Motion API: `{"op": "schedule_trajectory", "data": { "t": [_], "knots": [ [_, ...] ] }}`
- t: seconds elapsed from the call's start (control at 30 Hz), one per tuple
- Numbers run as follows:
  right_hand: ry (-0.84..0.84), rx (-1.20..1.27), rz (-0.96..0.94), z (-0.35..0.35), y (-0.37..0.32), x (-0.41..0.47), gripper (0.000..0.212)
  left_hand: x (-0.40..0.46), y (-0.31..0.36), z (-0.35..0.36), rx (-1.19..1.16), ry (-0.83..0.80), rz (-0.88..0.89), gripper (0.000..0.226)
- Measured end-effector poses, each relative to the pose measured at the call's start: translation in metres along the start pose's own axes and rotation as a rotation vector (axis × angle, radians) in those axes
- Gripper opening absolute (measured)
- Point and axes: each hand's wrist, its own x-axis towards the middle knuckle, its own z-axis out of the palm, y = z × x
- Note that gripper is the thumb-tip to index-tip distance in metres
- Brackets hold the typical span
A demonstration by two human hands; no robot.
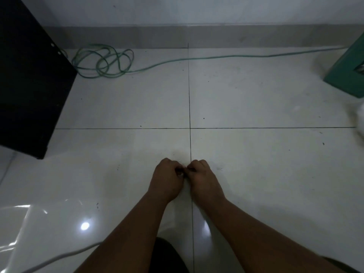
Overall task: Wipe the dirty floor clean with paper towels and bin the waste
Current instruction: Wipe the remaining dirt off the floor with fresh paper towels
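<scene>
Fingers [178,170] of both hands are curled inward and meet knuckle to knuckle low in the head view, pinching something small and pale between them; it looks like a scrap of paper towel [182,174], though it is almost wholly hidden and cannot be named for sure. Left hand [167,180] and right hand [202,179] sit side by side just above the floor [256,164], right at the dark grout line between tiles. Both forearms reach forward from the bottom edge and angle inward, wrists nearly straight, backs of the hands facing up.

White glossy tiles carry scattered dark specks and a faint greyish smudge just ahead of the knuckles. To do this step well, the scrap should probably be bunched firmly, pressed flat on the smudge and drawn toward the body, so the dirt gathers rather than spreads.

Farther off, a coiled green cable [104,62] lies near the wall, a black panel [29,85] stands at left, and a green box [348,66], perhaps the bin, sits at far right.
</scene>
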Motion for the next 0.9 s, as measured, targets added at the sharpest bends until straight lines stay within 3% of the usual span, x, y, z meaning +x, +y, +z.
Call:
{"op": "schedule_trajectory", "data": {
  "t": [0.17, 0.33, 0.4, 0.53, 0.73, 0.83, 0.9],
  "knots": [
    [0.061, 0.164, 0.067, -0.02, 0.023, -0.021, 0.028, -0.011, 0.018, 0.012, -0.165, -0.096, -0.073, 0.025],
    [0.216, 0.198, 0.283, -0.032, 0.021, -0.026, 0.05, -0.014, 0.021, 0.016, -0.457, -0.043, -0.184, 0.035],
    [0.158, 0.145, 0.379, -0.028, 0.01, -0.025, 0.062, -0.016, 0.019, 0.013, -0.563, 0.021, -0.235, 0.036],
    [-0.034, 0.061, 0.423, -0.009, -0.014, -0.013, 0.072, -0.019, 0.012, 0.01, -0.38, 0.209, -0.242, 0.035],
    [-0.069, 0.15, 0.376, 0.006, -0.024, -0.008, 0.042, -0.019, 0.011, 0.013, -0.2, 0.116, -0.241, 0.029],
    [-0.041, 0.326, 0.424, 0.006, -0.02, -0.019, 0.044, -0.016, 0.016, 0.018, -0.196, 0.149, -0.246, 0.025],
    [-0.079, 0.264, 0.34, -0.001, -0.013, -0.029, 0.042, -0.015, 0.019, 0.022, -0.191, 0.141, -0.223, 0.024]
  ]
}}
